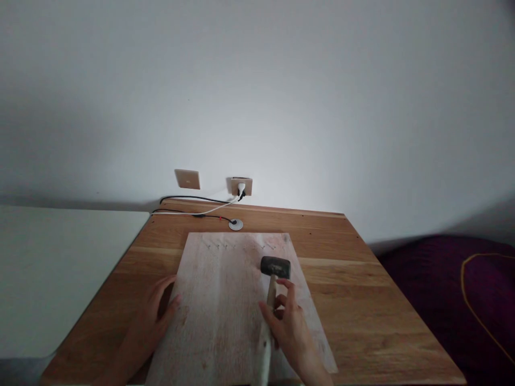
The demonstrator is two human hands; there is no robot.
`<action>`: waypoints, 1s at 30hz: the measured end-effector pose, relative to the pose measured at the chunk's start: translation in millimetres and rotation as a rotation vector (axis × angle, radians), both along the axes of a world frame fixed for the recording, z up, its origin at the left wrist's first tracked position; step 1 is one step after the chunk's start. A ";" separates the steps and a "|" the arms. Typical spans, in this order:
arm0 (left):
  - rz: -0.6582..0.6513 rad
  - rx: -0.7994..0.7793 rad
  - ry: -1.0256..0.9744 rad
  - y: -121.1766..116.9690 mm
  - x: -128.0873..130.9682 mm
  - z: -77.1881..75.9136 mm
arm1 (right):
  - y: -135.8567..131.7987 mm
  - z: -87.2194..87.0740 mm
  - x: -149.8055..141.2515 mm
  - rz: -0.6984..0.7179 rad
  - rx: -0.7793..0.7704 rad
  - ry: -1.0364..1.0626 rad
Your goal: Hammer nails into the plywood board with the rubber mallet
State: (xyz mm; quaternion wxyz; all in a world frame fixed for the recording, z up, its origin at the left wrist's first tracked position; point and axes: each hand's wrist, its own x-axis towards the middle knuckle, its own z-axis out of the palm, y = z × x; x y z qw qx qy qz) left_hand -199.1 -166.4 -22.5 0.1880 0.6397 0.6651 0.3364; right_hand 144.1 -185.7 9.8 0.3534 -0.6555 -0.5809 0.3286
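A rubber mallet (276, 266) with a black head and a pale wooden handle lies over the right part of a whitish wooden board (219, 300). My right hand (290, 321) is around the upper handle, thumb on its left and fingers curled on its right, just below the head. At the board's left edge is my left hand (155, 311), holding nothing, its thumb and fingers apart and the thumb tip at the edge. Several small nails (218, 246) stand in the board's far part on the left, with a couple more nails (269, 247) to the right.
The board rests on a wooden table (354, 300) against a white wall. Behind it are a round cable grommet (235, 224), black and white cables (189, 213) and a wall socket (241, 187) with plugs. A white surface (60, 273) adjoins at left; purple fabric (438, 289) lies at right.
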 end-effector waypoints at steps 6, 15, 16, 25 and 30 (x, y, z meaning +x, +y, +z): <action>-0.012 -0.040 -0.081 5.5 -4.6 2.6 | -11.7 3.6 -36.1 0.080 0.015 0.060; -0.075 -0.093 -0.040 17.2 -14.4 5.6 | -39.1 9.9 2.3 0.018 0.258 -0.106; -0.080 -0.092 -0.033 17.3 -15.5 4.4 | -42.9 5.7 14.4 -0.065 0.277 -0.147; -0.210 -0.076 0.013 22.6 1.1 -0.5 | -78.5 -41.9 113.4 -0.330 0.247 -0.541; -0.304 -0.134 -0.060 25.3 45.0 6.3 | -94.5 -55.3 159.0 -0.345 0.223 -0.628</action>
